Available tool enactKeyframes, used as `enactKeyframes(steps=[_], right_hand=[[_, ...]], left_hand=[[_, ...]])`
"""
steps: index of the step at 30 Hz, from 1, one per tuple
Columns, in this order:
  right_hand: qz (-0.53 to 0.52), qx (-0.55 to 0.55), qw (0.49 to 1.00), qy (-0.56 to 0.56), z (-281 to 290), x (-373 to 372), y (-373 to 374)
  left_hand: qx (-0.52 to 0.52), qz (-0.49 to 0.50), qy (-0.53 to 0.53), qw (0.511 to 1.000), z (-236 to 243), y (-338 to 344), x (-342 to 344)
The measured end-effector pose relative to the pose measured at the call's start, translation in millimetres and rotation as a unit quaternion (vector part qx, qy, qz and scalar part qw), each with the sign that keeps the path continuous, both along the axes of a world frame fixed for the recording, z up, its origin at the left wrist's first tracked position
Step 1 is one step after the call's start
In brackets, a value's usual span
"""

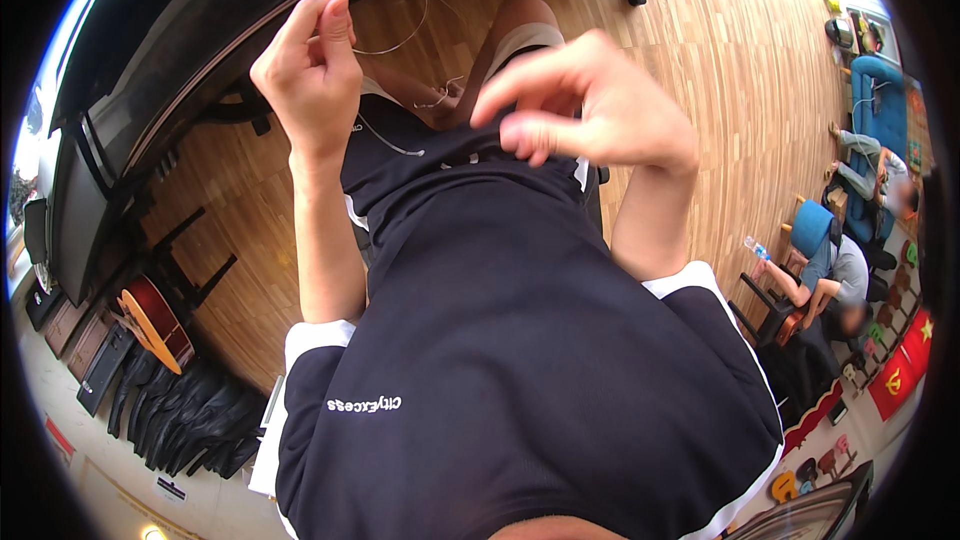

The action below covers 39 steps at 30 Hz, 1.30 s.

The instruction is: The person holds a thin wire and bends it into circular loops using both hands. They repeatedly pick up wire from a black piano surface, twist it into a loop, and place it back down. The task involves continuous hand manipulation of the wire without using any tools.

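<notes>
My left hand (318, 75) is raised in front of me, thumb and fingertips pinched on a thin pale string (423, 12). The string bends out from the pinch in a wide loop over the floor. A pale strand (388, 141) lies across my dark shorts, and tangled strand ends (440, 95) show near my lower legs; whether these join the held string I cannot tell. To the right, my right hand (600, 105) hovers over my lap, slightly blurred. Its forefinger and thumb are bent but apart, and nothing shows between them.
A large black glossy piece of furniture (130, 70) curves along the far left. At lower left, an acoustic guitar (155, 325) stands near black cases (180, 420). On the right, a seated person (835, 275) holds an instrument, and another sits by a blue sofa (880, 110).
</notes>
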State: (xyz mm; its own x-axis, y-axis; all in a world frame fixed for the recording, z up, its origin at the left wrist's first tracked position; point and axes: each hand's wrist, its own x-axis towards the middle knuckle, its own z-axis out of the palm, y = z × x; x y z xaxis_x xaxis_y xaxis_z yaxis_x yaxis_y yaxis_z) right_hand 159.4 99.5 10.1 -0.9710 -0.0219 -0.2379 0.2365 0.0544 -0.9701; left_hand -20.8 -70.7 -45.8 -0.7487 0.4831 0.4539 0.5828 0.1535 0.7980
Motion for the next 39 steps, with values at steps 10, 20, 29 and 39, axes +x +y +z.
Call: enactKeyframes(steps=[10,20,29,39], right_hand=[[-0.227,-0.048,0.969,0.088,-1.4,-23.2,-12.8],[-0.224,-0.098,0.96,0.134,7.9,-28.3,-17.6],[-0.217,-0.082,0.956,0.18,10.8,-39.5,-26.6],[-0.172,-0.177,0.929,0.277,2.2,-50.7,-35.1]], left_hand=[[0.052,-0.037,0.017,0.998,15.8,-4.3,17.5],[0.074,0.007,-0.012,0.997,30.7,3.5,25.4],[0.143,-0.057,-0.195,0.969,46.6,12.6,41.4],[0.089,0.03,-0.019,0.995,39.8,15.9,39.6]])
